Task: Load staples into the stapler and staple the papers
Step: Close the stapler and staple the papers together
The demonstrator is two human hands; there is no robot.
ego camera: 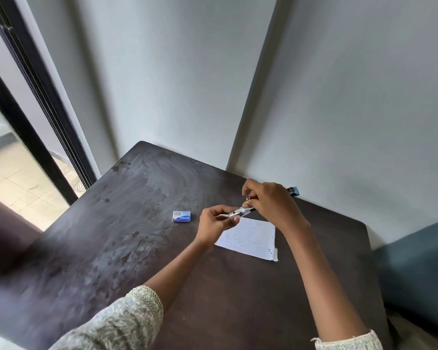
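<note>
**Both hands on the stapler above the papers**

The table (pixel 137 248) is dark, smeared wood with rounded corners, its far edge against grey walls. A small blue staple box (pixel 182 215) lies flat at 9 o'clock of the hands, bare tabletop all around it. White lined papers (pixel 249 238) lie under the hands. The left hand (pixel 216 227) pinches the stapler's (pixel 240 212) thin metal end; the right hand (pixel 269 202) curls closed over its dark body, held off the table.
</note>
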